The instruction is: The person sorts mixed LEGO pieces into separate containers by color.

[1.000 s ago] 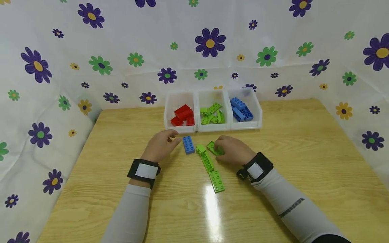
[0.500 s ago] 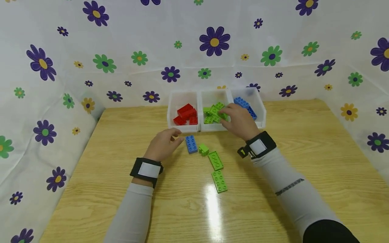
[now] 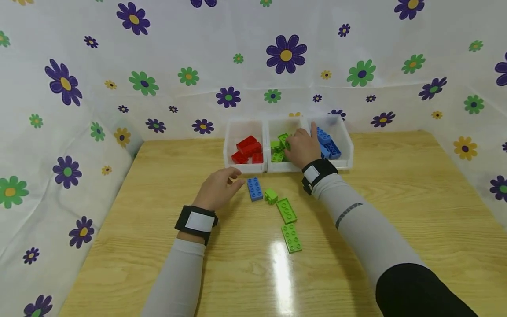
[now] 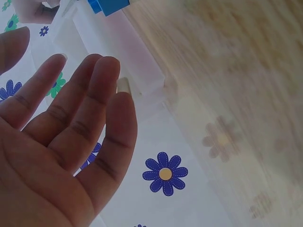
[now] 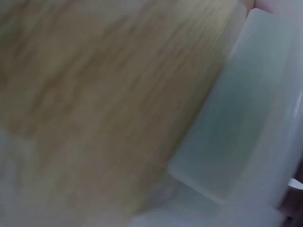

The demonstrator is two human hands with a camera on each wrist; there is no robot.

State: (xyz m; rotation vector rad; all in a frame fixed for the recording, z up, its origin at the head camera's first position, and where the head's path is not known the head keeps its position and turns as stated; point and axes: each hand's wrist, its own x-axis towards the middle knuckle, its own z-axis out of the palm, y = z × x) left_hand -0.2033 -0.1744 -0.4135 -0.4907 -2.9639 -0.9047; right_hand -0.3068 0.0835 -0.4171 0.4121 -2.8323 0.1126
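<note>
My left hand point(image 3: 218, 189) rests over the table with loosely bent fingers, left of a blue building brick point(image 3: 255, 189) and apart from it. In the left wrist view, nothing lies in that hand point(image 4: 71, 127); the blue brick point(image 4: 111, 4) shows at the top edge. My right hand point(image 3: 305, 147) reaches into the middle white bin point(image 3: 283, 167), its fingertips pinching a green brick point(image 3: 288, 141) among other green bricks point(image 3: 277, 156). The hand partly hides the contact. On the table lie a small green piece point(image 3: 271, 196) and two flat green bricks point(image 3: 287, 210).
Red bricks point(image 3: 249, 147) fill part of the left bin point(image 3: 243, 168); blue bricks point(image 3: 332, 149) lie in the right bin point(image 3: 347, 154). A flowered cloth point(image 3: 178, 48) hangs behind the wooden table point(image 3: 138, 211). The right wrist view shows mostly wood and a blurred white bin wall point(image 5: 236, 109).
My right hand has carried a green brick from the table to the middle bin and sunk deeper there. One flat green brick on the table has shifted slightly. The left hand stays put.
</note>
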